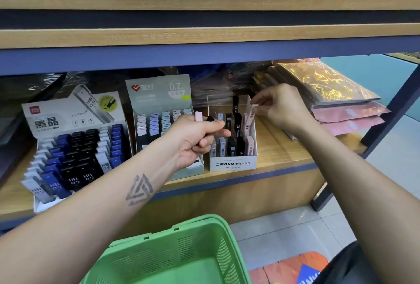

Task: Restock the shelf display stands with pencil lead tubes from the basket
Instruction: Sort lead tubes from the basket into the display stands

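My left hand (195,135) grips a few lead tubes in front of the stands; a pink tube (198,116) and a black one (210,119) stick out of the fist. My right hand (280,105) pinches a pale pink lead tube (250,114) at the right side of the white MONO display stand (233,163), which holds grey, black and pink tubes in rows. A grey-green 0.7 display stand (159,97) stands left of it, and a white stand (75,145) with blue, black and grey HB 0.5 tubes is further left. The green basket (172,254) sits below, its visible inside bare.
The stands sit on a wooden shelf (284,154) under a low upper shelf (204,38). Stacked shiny gold and pink packets (329,95) lie to the right of the MONO stand. A dark metal shelf post (386,111) rises at the right. An orange stool top (291,267) is near the basket.
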Available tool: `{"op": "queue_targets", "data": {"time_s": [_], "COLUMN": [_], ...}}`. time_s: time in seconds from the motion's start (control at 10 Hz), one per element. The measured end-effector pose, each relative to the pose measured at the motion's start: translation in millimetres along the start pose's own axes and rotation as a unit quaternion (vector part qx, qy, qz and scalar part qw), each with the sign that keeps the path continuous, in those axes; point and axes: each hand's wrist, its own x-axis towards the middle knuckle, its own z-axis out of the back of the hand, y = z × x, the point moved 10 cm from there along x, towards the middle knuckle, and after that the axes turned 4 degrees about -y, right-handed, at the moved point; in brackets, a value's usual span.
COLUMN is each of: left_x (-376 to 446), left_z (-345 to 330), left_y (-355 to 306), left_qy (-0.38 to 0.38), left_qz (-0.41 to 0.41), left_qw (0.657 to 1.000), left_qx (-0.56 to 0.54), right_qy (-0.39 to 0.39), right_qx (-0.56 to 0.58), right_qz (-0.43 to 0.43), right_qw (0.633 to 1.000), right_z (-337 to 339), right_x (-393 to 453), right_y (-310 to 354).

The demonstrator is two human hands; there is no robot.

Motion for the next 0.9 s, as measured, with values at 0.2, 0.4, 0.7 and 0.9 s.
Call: {"op": "queue_targets", "data": {"time_s": [0.2,0.4,0.7,0.9], "left_x": [-1.3,-2.5,-3.8,-3.0], "left_z": [-0.3,-1.8,-1.8,-2.3], "left_y": [0.0,0.1,1.0,2.3], "left_qy": [0.005,0.008,0.012,0.010], "left_qz": [0.006,0.006,0.007,0.010], "left_qw": [1.000,1.000,1.000,1.000], "left_qx": [0.003,0.005,0.009,0.011], "right_qy": [0.014,0.023,0.005,0.034], "right_qx": [-0.005,-0.021,-0.054,-0.080], "right_qz": [-0.006,-0.004,0.001,0.019], "right_qw": [1.000,1.000,0.999,0.996], "right_z": [-9.3,-19.0,-21.1,-31.9], "right_x": [-2.2,-3.6,-1.5,-5.8], "right_y": [-0.5,-3.4,-3.2,1.8]}}
